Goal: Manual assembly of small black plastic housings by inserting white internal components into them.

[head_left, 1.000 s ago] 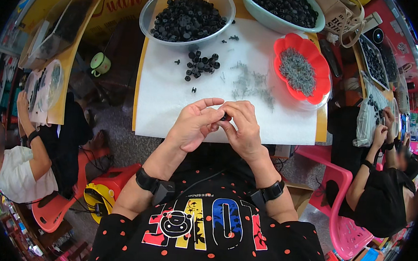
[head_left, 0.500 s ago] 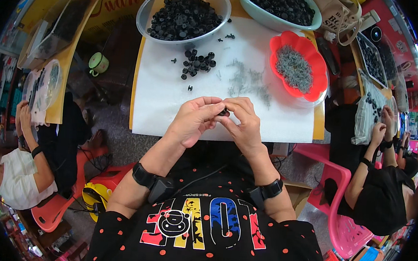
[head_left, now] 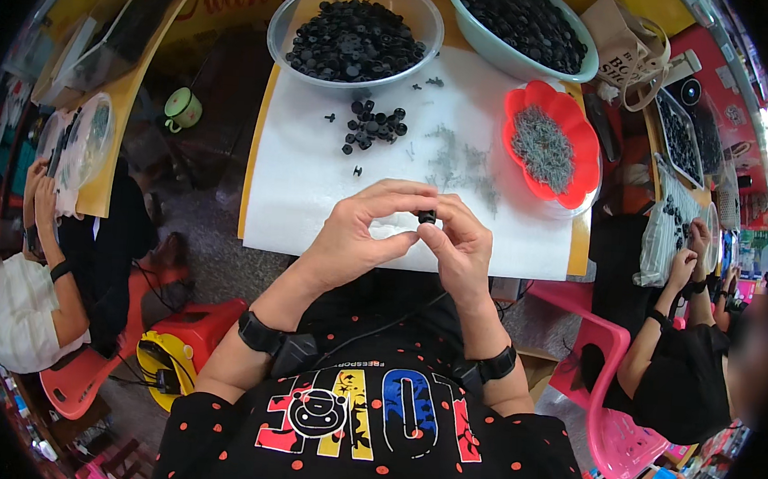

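A small black plastic part (head_left: 427, 216), cylinder-like, is pinched between the thumb and forefinger of my right hand (head_left: 462, 249) above the table's near edge. My left hand (head_left: 357, 238) is beside it, thumb and fingers spread apart in a wide curve, the fingertips close to the part; whether they touch it I cannot tell. Beyond my hands lies a loose cluster of similar black parts (head_left: 376, 125), with a single black piece (head_left: 358, 171) nearer to me. Small grey metal pins or screws fill a red scalloped bowl (head_left: 510, 115) at the right.
A clear tub (head_left: 277, 50) and a pale green basin (head_left: 470, 32), both heaped with black parts, stand at the back of the white-covered table (head_left: 305, 221). More thin grey pieces (head_left: 465, 161) lie scattered mid-table. Other people work at both sides; a pink chair (head_left: 606, 371) is right.
My left fingers have opened away from the part, which now shows more plainly in my right fingertips. The view has shifted slightly, so the table sits a little lower and further right.
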A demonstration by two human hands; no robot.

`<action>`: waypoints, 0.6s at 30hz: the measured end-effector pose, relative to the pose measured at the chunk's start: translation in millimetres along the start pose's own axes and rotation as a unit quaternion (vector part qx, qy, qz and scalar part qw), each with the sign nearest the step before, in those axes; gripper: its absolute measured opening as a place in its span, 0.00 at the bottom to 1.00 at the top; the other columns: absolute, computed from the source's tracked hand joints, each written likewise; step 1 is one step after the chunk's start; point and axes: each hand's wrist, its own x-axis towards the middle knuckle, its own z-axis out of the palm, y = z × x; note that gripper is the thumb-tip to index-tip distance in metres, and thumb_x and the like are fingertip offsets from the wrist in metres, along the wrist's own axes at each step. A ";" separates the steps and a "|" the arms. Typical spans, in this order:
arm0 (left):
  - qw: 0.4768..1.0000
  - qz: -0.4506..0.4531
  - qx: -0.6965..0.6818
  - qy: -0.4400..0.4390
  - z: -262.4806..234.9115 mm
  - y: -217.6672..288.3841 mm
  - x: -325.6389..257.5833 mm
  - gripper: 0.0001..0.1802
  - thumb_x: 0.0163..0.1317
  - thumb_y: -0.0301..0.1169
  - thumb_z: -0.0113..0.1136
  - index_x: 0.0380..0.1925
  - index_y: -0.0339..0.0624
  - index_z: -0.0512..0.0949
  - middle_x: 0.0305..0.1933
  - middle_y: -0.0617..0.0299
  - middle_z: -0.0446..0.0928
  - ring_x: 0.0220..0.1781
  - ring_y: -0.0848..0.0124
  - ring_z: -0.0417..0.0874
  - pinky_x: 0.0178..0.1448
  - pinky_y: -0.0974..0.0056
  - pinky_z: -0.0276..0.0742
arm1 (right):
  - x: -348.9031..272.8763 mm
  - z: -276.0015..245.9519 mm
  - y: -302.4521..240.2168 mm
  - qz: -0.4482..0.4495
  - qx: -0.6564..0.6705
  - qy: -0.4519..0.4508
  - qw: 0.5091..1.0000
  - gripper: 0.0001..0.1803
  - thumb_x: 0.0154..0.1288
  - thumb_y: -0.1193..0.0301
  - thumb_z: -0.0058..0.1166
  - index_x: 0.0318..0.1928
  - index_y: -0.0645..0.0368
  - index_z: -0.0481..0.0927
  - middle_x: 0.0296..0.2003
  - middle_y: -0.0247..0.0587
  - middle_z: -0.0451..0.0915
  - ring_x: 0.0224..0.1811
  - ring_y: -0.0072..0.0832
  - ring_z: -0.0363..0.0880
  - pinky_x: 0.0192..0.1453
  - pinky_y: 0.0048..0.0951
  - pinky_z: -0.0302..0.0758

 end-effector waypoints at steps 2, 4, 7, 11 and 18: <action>1.000 0.019 0.004 0.008 -0.6 0.5 0.4 0.20 0.52 0.17 0.61 0.46 0.41 0.81 0.47 0.58 0.81 0.51 0.67 0.80 0.57 0.67 0.74 | -0.5 4.1 -1.3 -0.003 0.020 0.008 1.000 0.11 0.60 0.76 0.60 0.43 0.67 0.81 0.40 0.39 0.79 0.44 0.25 0.73 0.47 0.23 0.67; 0.998 0.039 0.043 -0.007 -5.1 -4.1 1.7 0.21 0.50 0.16 0.62 0.46 0.40 0.81 0.49 0.56 0.80 0.52 0.65 0.80 0.56 0.65 0.76 | -2.6 7.7 -0.7 0.004 0.028 0.014 0.999 0.11 0.60 0.77 0.59 0.43 0.67 0.80 0.39 0.39 0.79 0.43 0.25 0.72 0.47 0.23 0.67; 0.994 0.080 0.080 -0.005 -5.3 -2.5 2.5 0.20 0.49 0.16 0.63 0.45 0.40 0.82 0.49 0.55 0.81 0.50 0.64 0.81 0.53 0.65 0.78 | -5.5 11.2 0.0 0.012 0.033 0.030 0.999 0.10 0.61 0.78 0.58 0.43 0.68 0.80 0.37 0.38 0.79 0.42 0.24 0.72 0.46 0.22 0.67; 0.996 0.064 0.064 -0.004 -4.5 1.0 4.3 0.19 0.49 0.17 0.65 0.43 0.39 0.82 0.47 0.56 0.81 0.50 0.65 0.81 0.52 0.65 0.78 | -8.0 16.1 2.1 0.073 0.114 0.062 0.989 0.10 0.64 0.76 0.55 0.43 0.68 0.80 0.38 0.38 0.79 0.43 0.24 0.73 0.48 0.24 0.68; 0.992 0.059 0.087 0.066 -5.9 -2.6 7.8 0.16 0.49 0.18 0.65 0.41 0.38 0.82 0.42 0.58 0.81 0.43 0.69 0.80 0.46 0.68 0.75 | 7.5 14.7 8.1 0.172 0.364 0.011 0.915 0.13 0.68 0.67 0.54 0.44 0.66 0.80 0.41 0.37 0.80 0.47 0.25 0.75 0.59 0.31 0.67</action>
